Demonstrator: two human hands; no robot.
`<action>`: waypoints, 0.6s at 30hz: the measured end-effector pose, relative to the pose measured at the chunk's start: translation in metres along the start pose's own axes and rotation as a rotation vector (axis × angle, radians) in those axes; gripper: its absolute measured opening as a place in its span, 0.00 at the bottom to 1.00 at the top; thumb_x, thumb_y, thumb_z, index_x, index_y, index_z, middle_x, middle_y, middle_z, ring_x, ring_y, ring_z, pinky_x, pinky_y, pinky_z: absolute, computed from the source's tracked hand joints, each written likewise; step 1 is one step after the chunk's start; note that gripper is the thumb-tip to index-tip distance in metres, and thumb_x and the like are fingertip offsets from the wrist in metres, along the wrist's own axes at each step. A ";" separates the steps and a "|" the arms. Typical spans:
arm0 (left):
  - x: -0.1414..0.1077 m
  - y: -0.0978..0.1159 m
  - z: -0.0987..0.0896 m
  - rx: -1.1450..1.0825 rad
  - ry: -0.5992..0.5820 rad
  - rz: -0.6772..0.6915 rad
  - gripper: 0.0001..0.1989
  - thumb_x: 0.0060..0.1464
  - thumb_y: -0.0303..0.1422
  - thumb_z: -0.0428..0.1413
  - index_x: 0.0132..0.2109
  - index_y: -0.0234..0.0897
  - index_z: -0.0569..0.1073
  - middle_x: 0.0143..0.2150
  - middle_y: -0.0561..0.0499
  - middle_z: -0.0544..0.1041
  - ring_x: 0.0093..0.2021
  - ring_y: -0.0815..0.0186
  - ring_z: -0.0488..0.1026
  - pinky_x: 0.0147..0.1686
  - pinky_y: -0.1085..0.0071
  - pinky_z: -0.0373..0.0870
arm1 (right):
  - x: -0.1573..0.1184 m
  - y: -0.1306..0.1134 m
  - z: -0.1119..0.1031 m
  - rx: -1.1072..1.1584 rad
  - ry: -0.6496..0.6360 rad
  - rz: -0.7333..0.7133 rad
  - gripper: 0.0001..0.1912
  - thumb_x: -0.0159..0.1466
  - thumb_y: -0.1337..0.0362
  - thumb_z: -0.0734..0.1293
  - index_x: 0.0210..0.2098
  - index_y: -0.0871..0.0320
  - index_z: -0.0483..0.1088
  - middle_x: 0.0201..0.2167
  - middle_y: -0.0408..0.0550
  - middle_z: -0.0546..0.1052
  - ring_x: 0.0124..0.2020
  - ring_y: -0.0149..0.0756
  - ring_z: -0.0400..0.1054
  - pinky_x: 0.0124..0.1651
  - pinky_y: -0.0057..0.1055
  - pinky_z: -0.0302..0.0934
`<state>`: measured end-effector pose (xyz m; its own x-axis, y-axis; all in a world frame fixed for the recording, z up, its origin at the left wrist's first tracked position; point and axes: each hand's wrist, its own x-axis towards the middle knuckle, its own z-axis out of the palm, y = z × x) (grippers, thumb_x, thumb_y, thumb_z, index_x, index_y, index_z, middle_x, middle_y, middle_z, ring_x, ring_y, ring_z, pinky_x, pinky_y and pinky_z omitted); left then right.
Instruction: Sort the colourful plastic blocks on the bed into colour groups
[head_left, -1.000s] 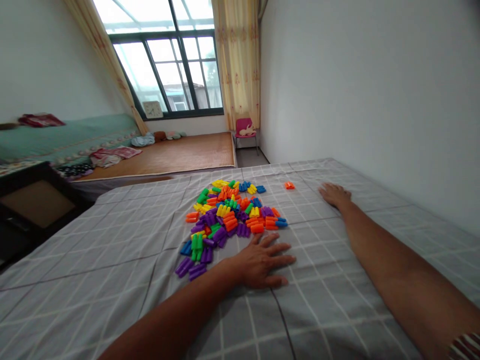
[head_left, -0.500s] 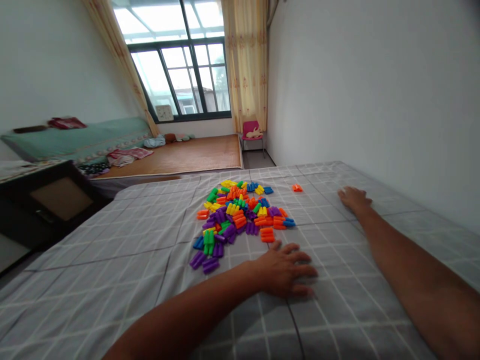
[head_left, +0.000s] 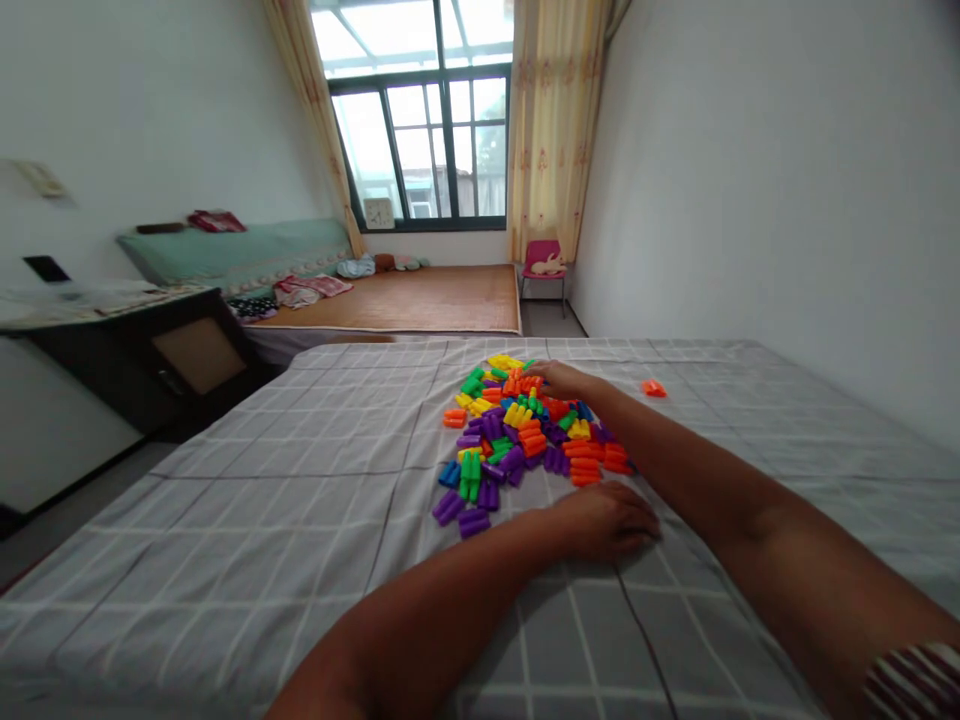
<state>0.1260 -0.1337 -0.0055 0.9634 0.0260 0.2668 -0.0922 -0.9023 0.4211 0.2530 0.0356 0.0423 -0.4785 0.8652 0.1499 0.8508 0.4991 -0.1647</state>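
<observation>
A pile of small plastic toy blocks [head_left: 491, 430] in purple, orange, yellow, green and blue lies on the grey checked cloth [head_left: 315, 480]. Over the far right part of the pile, my right hand [head_left: 566, 382] reaches in with its fingers apart. Its fingertips are beside some orange blocks [head_left: 521, 384], and whether they touch is unclear. My left hand [head_left: 611, 520] rests on the cloth just in front of the pile, its fingers curled in; no block shows in it. Near it are orange blocks [head_left: 585, 478]. My right forearm covers the pile's right edge.
A lone orange block [head_left: 653, 388] lies to the right of the pile. At the left stands a dark cabinet [head_left: 187, 350]. Beyond the cloth are a low bed with a brown mat [head_left: 435, 295], a pink chair [head_left: 543, 262] and a window [head_left: 427, 150].
My right hand has moved left from the bare cloth to the pile. The spread fingers of my left hand have curled in. The view has turned left, so everything sits further right.
</observation>
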 end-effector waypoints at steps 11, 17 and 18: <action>-0.017 -0.022 -0.021 0.265 0.135 -0.310 0.13 0.59 0.31 0.50 0.50 0.42 0.74 0.52 0.48 0.75 0.56 0.59 0.67 0.52 0.60 0.64 | -0.056 0.071 -0.011 0.250 0.253 0.284 0.16 0.61 0.65 0.62 0.47 0.59 0.73 0.42 0.50 0.79 0.42 0.39 0.71 0.46 0.33 0.65; -0.015 -0.022 -0.023 0.245 0.142 -0.349 0.14 0.59 0.30 0.50 0.50 0.42 0.73 0.52 0.49 0.75 0.55 0.61 0.67 0.52 0.62 0.63 | -0.170 0.170 -0.021 0.541 0.580 0.875 0.21 0.60 0.66 0.63 0.53 0.61 0.66 0.38 0.53 0.77 0.32 0.32 0.72 0.34 0.28 0.67; -0.014 -0.022 -0.023 0.242 0.147 -0.357 0.14 0.59 0.30 0.50 0.50 0.42 0.73 0.52 0.49 0.75 0.54 0.61 0.67 0.53 0.62 0.63 | -0.183 0.181 -0.016 0.521 0.571 0.938 0.21 0.59 0.67 0.63 0.52 0.61 0.67 0.35 0.52 0.77 0.30 0.32 0.71 0.34 0.28 0.67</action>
<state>0.1087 -0.1045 0.0020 0.8766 0.3985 0.2698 0.3172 -0.9001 0.2988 0.4984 -0.0333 0.0010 0.5523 0.8204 0.1483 0.5634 -0.2362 -0.7917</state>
